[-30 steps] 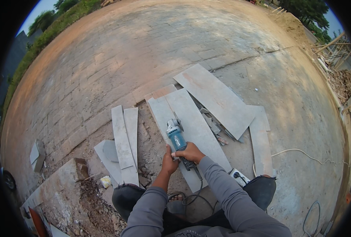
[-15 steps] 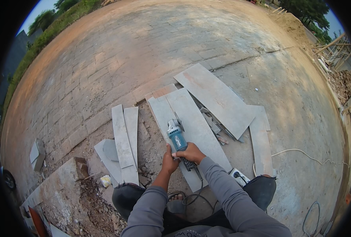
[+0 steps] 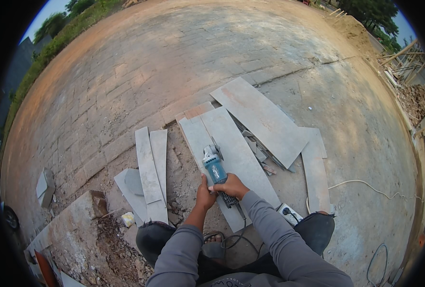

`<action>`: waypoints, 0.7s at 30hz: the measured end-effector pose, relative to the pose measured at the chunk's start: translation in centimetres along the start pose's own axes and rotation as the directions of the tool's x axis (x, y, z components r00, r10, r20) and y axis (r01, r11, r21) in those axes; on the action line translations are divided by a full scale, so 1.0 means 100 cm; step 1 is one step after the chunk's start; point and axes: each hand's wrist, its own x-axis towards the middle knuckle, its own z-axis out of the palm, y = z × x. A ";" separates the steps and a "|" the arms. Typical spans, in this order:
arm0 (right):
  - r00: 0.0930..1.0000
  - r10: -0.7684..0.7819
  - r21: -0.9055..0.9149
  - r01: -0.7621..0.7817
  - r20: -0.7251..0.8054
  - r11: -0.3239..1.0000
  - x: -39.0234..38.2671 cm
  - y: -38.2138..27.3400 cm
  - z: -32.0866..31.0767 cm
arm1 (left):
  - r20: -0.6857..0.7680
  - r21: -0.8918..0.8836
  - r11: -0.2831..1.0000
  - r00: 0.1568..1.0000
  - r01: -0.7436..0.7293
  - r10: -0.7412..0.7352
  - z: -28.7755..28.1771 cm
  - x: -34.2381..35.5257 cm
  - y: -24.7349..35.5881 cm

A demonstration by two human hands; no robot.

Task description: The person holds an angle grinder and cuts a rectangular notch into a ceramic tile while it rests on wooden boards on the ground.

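Paved ground (image 3: 140, 81), right hand (image 3: 233, 186) across grinder (image 3: 215, 168), left hand (image 3: 204, 196) alongside

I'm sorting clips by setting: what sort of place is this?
Probably an outdoor building site: long grey slabs lie beneath and beside a corded angle grinder, with a heap of sandy earth farther off.

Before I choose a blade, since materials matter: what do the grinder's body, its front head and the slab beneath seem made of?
Grinder body: probably moulded plastic, by its smooth teal shell. Front head: likely cast metal, being silvery grey. Slab: perhaps ceramic or stone tile, matt, pale grey, flat-faced and straight-edged.
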 end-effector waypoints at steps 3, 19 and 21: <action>1.000 -0.014 0.019 0.014 0.005 1.000 0.010 0.015 0.000 | 0.001 0.029 1.000 1.000 0.006 -0.006 -0.001 0.000 0.007; 0.992 -0.119 -0.033 0.118 -0.045 0.992 0.029 -0.017 -0.008 | -0.014 0.032 0.998 0.999 -0.044 0.045 0.000 0.001 0.014; 0.991 -0.110 -0.060 0.106 -0.075 0.993 0.041 -0.026 -0.011 | 0.029 0.069 0.997 0.999 -0.028 0.026 -0.006 -0.003 0.025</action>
